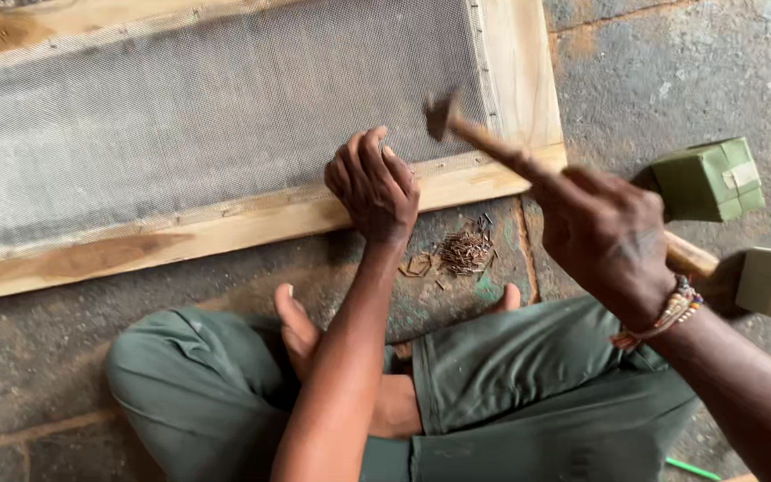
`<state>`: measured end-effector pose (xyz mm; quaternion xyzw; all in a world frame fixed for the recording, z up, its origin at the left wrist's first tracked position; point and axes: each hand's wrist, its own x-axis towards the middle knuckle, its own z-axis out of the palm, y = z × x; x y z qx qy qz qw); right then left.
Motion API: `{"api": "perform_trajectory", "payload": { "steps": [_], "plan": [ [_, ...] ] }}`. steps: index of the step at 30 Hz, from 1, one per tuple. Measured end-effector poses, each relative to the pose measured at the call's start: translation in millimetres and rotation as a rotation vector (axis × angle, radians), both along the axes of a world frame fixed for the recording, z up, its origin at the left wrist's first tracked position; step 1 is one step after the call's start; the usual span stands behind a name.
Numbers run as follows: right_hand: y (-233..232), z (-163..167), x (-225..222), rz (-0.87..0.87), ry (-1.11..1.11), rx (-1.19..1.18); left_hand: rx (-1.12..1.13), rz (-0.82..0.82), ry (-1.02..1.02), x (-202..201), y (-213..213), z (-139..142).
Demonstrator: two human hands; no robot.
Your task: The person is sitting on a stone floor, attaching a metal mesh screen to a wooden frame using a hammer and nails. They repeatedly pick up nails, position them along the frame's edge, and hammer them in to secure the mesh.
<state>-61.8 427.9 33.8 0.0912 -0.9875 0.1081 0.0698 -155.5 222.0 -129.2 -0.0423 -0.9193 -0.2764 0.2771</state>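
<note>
A wooden frame (225, 228) covered with wire mesh (207, 116) lies flat on the concrete floor (689, 71). At the frame's near rail, the left hand (373, 185) presses down, fingers curled against the mesh edge. Beyond the frame's right corner, the right hand (607, 234) is closed around a wooden-handled hammer (479, 138), its blurred head raised over the rail. A green box (707, 180) sits right of the frame. Small nails (466, 250) are heaped just below the rail.

L hand (373, 183) fingers bent, pressed down, R hand (604, 232) fisted, raised, arms outstretched
</note>
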Motion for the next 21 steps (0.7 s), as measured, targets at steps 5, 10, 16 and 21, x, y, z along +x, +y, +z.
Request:
{"api": "perform_trajectory", "payload": {
  "steps": [5, 10, 16, 21],
  "plan": [
    [13.7, -23.9, 17.6, -0.016, 0.132, -0.023, -0.011, -0.008, 0.056, 0.5, -0.1, 6.4],
    [10.6, -52.6, 32.2, 0.043, 0.197, -0.078, 0.010, -0.011, 0.015, 3.8, -0.3, 8.0],
    [14.0, -62.8, 32.6, 0.030, 0.249, -0.117, 0.003, 0.007, -0.006, 3.6, -1.5, 4.8],
    [14.4, -55.9, 28.7, -0.028, 0.282, -0.092, 0.015, -0.029, -0.017, 3.0, -2.1, 4.3]
  ]
}}
